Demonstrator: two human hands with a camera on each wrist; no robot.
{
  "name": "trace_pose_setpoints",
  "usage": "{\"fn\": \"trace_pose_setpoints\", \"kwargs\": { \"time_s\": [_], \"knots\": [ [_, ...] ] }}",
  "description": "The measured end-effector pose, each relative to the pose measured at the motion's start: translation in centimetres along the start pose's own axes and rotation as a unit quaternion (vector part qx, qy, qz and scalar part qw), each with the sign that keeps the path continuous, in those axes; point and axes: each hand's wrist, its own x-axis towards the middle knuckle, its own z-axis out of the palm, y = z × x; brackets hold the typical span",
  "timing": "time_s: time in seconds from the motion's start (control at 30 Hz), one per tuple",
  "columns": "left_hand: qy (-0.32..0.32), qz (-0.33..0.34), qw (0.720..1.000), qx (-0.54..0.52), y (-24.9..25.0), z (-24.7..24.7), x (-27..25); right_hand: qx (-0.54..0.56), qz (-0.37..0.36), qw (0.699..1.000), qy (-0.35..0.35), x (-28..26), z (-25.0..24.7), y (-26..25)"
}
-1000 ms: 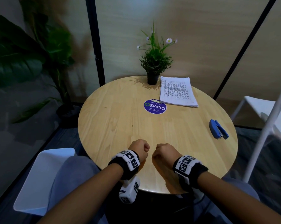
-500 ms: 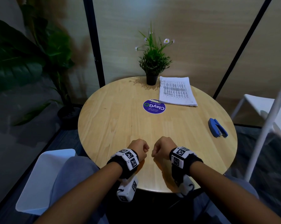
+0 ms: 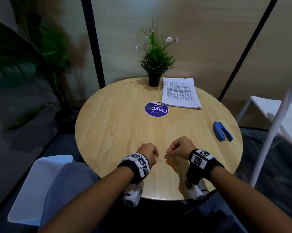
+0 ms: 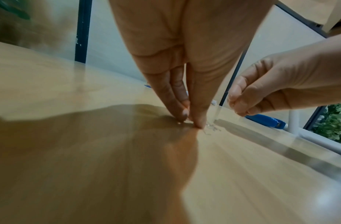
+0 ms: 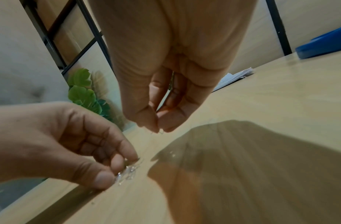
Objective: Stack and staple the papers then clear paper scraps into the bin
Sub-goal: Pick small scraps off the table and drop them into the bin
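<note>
My left hand (image 3: pixel 156 156) and right hand (image 3: pixel 168 151) hover close together near the front edge of the round wooden table (image 3: pixel 118 132). A small heap of shiny scraps (image 3: pixel 158 159) lies between them. In the left wrist view the left fingertips (image 4: pixel 199 121) press together onto the table beside the scraps (image 4: pixel 211 128). In the right wrist view my right hand (image 5: pixel 159 128) is raised a little, and a thin sliver sticks out from between its thumb and fingertip. The printed paper stack (image 3: pixel 180 93) lies at the far right. The blue stapler (image 3: pixel 222 131) sits at the right edge.
A potted plant (image 3: pixel 154 71) stands at the back beside the papers, and a round purple sticker (image 3: pixel 156 109) lies in front of it. A white chair (image 3: pixel 276 118) is at the right. A white shape (image 3: pixel 41 182), chair or bin, sits at the lower left.
The two fists that sat together have drawn slightly apart. The right hand has lifted off the table, and the shiny scraps now show between the hands.
</note>
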Motion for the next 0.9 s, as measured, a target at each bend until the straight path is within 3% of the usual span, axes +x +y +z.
{"fn": "trace_pose_setpoints", "kwargs": {
  "time_s": [0.37,0.63,0.9],
  "knots": [
    [-0.027,0.071,0.992,0.105,0.8,0.6,0.1,0.022,0.000,1.000,-0.002,0.0,0.0,1.1],
    [0.010,0.061,0.995,0.084,1.3,1.0,-0.4,0.027,-0.011,1.000,0.005,-0.1,0.4,0.7],
    [-0.025,0.023,0.997,0.073,2.1,0.4,-0.2,0.028,-0.007,1.000,0.011,-0.7,0.0,0.8]
  ]
}}
